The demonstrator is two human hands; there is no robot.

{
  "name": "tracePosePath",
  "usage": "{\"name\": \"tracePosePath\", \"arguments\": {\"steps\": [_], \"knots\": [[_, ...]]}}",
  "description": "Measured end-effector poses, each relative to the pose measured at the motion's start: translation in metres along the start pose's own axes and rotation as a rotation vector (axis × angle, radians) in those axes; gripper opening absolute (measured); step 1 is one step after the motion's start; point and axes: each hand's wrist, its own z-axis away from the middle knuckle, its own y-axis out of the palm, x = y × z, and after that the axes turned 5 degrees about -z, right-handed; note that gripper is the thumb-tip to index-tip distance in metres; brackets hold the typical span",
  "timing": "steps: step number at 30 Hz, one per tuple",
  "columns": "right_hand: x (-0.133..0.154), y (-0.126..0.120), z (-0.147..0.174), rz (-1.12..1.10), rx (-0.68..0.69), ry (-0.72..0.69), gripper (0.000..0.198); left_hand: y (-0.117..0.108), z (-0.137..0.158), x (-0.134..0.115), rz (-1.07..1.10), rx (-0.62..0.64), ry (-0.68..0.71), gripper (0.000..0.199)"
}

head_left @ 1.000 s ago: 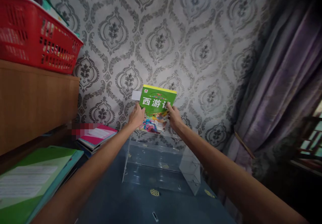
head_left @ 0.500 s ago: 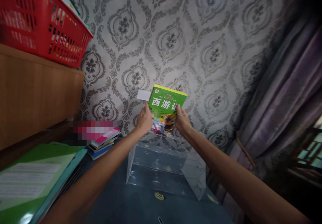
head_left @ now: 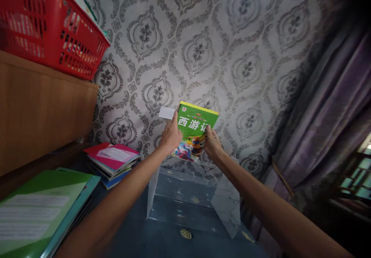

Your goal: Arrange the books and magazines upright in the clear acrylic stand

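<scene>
At near left, we observed 1 green-covered stack point(head_left: 43, 207), its exact count unclear. On 1 dark blue table point(head_left: 136, 242) stood 1 transparent rack point(head_left: 227, 204), with 1 magenta-topped book pile point(head_left: 116, 155) to its left. In view just above the rack, we held 1 green book point(head_left: 191, 130), cover facing us: our left hand point(head_left: 171, 136) pinched its left edge, our right hand point(head_left: 213, 144) its right edge. Behind it was 1 patterned wall point(head_left: 197, 53).

The curtain point(head_left: 321, 126) bounds free space beside the right hand point(head_left: 213, 143).
</scene>
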Motion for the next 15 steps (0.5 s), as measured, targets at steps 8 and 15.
{"name": "tracePosePath", "arguments": {"steps": [8, 15], "knots": [[0.001, -0.002, -0.001, 0.033, -0.013, 0.013, 0.053, -0.010, 0.003, 0.041, 0.118, 0.146, 0.089, 0.071], [-0.010, -0.007, 0.003, 0.106, -0.019, 0.042, 0.058, -0.026, 0.014, 0.065, 0.022, 0.284, 0.070, 0.050]]}}
